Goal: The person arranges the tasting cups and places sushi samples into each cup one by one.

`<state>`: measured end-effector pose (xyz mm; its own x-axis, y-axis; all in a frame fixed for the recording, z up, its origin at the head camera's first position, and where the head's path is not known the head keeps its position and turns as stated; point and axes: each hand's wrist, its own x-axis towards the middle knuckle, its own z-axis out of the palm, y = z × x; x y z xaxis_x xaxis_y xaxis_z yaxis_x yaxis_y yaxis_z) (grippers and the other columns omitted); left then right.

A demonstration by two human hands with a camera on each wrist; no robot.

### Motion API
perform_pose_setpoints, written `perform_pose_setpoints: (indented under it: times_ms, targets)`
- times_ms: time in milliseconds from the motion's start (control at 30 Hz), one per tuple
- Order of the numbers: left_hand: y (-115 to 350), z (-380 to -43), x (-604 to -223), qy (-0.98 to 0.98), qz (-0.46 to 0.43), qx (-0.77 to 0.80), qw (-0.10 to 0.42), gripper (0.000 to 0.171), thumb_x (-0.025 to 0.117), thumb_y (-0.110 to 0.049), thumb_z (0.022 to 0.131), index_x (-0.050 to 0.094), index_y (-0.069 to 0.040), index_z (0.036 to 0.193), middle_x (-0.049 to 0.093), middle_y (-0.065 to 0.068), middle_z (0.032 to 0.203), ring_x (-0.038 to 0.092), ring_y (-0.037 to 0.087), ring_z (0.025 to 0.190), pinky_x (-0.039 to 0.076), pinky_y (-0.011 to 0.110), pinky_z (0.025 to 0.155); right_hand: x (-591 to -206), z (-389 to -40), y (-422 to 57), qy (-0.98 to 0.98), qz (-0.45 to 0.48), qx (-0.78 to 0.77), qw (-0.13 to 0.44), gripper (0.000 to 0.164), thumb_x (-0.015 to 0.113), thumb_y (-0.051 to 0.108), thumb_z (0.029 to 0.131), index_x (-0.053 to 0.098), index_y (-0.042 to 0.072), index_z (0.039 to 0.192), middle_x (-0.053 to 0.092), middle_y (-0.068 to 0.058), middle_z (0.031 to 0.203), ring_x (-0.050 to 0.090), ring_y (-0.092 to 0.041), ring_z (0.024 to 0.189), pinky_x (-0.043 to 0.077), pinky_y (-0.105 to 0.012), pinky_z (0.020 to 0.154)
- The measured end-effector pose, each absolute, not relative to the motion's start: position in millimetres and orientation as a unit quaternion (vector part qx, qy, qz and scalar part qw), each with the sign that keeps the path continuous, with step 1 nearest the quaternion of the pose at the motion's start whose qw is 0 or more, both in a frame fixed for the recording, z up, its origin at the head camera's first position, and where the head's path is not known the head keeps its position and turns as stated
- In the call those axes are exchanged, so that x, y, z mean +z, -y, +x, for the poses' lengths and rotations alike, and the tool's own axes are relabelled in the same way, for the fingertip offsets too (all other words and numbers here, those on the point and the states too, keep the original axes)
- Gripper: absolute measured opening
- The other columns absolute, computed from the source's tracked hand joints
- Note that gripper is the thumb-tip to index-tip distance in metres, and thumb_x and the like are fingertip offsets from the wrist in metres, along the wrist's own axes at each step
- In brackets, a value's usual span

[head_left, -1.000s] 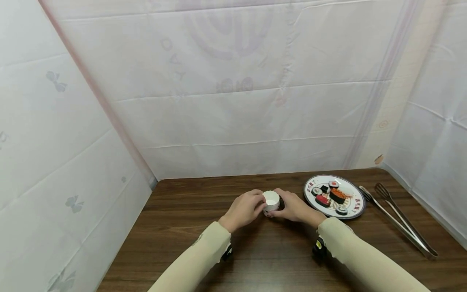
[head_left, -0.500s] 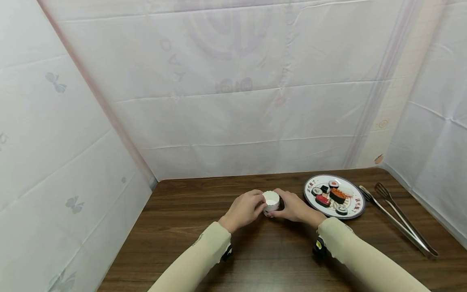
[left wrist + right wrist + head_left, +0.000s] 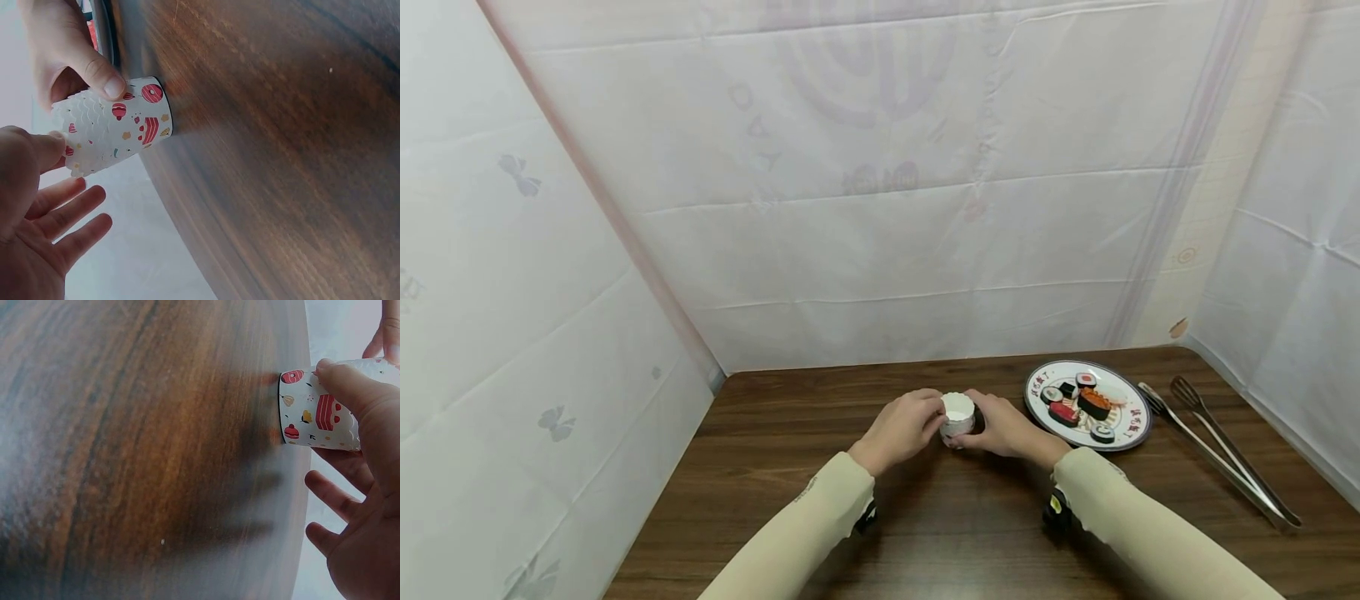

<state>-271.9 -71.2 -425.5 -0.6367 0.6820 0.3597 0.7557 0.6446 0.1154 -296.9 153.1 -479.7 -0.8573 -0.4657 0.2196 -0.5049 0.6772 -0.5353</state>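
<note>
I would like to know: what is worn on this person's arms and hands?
The left hand and right hand wear no gloves. The left sleeve and right sleeve are long and pale cream. At the wrists are a left black device and a right black device, the latter with a yellow mark.

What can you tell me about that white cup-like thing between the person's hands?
It looks like a nested stack of paper cups, with several wavy rims layered at the open end. The outside is white, printed with red doughnuts and cake slices; the inside is white, and a dark edge rings the base. It stands upright, opening upward, at the table; base contact is hard to confirm. The left hand pinches the rims while the right hand grips the side.
</note>
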Motion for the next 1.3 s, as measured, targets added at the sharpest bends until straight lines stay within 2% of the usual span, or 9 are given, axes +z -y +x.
perform_pose_setpoints:
  times_ms: [133,233,367,500,633,800,1000,1300]
  targets:
    - [71,-274,-424,0.893,-0.407,-0.113,0.157,0.009,0.065,-0.016,0.103,0.071,-0.010,0.099,0.064,0.009,0.137,0.069,0.022,0.109,0.057,0.031,0.079,-479,-296,-153,0.916,0.262,0.303,0.032,0.067,0.086,0.042,0.083,0.058,0.008,0.133,0.070,-0.004,0.111,0.067,-0.022,0.100,0.054,-0.044,0.086]
    - [70,-274,-423,0.888,-0.413,-0.109,0.173,0.010,0.063,-0.016,0.104,0.070,-0.011,0.099,0.063,0.007,0.139,0.070,0.022,0.107,0.058,0.031,0.077,-479,-296,-152,0.917,0.256,0.305,0.028,0.070,0.086,0.043,0.083,0.057,0.007,0.136,0.070,-0.004,0.112,0.066,-0.023,0.102,0.053,-0.046,0.088]
    - [69,-275,-421,0.874,-0.427,-0.123,0.199,0.010,0.062,-0.014,0.104,0.069,-0.010,0.098,0.066,0.007,0.131,0.071,0.018,0.099,0.057,0.028,0.075,-477,-295,-152,0.920,0.247,0.305,0.021,0.072,0.086,0.043,0.083,0.056,0.007,0.137,0.069,-0.004,0.113,0.066,-0.025,0.104,0.053,-0.048,0.090]
    - [69,-274,-419,0.862,-0.439,-0.138,0.214,0.008,0.062,-0.011,0.104,0.068,-0.008,0.099,0.069,0.005,0.114,0.068,0.013,0.090,0.056,0.026,0.073,-474,-294,-152,0.923,0.239,0.302,0.015,0.071,0.086,0.042,0.083,0.056,0.008,0.137,0.069,-0.005,0.114,0.066,-0.028,0.106,0.053,-0.049,0.091]
    - [68,-273,-415,0.856,-0.442,-0.137,0.230,0.007,0.061,-0.010,0.104,0.067,-0.007,0.100,0.069,0.003,0.104,0.065,0.013,0.089,0.055,0.026,0.074,-474,-293,-152,0.925,0.234,0.300,0.014,0.067,0.086,0.042,0.083,0.057,0.007,0.133,0.070,-0.007,0.112,0.066,-0.030,0.107,0.052,-0.051,0.092]
    - [72,-273,-410,0.850,-0.441,-0.138,0.254,0.005,0.065,-0.009,0.102,0.068,-0.006,0.101,0.070,0.004,0.102,0.066,0.015,0.093,0.056,0.027,0.079,-474,-293,-153,0.927,0.233,0.292,0.017,0.068,0.086,0.043,0.083,0.057,0.006,0.131,0.069,-0.008,0.111,0.066,-0.031,0.106,0.053,-0.051,0.090]
    - [85,-273,-409,0.842,-0.436,-0.146,0.283,0.004,0.066,-0.008,0.100,0.069,-0.005,0.099,0.069,0.004,0.100,0.066,0.017,0.092,0.056,0.027,0.078,-475,-294,-154,0.922,0.244,0.299,0.021,0.067,0.086,0.042,0.083,0.058,0.008,0.134,0.069,-0.004,0.112,0.066,-0.027,0.105,0.053,-0.050,0.090]
    - [116,-274,-416,0.855,-0.403,-0.148,0.290,0.007,0.072,-0.001,0.094,0.070,-0.004,0.100,0.070,0.004,0.098,0.068,0.019,0.092,0.058,0.031,0.078,-475,-293,-158,0.920,0.258,0.294,0.033,0.064,0.086,0.041,0.084,0.059,0.010,0.132,0.070,-0.006,0.114,0.066,-0.028,0.107,0.053,-0.050,0.091]
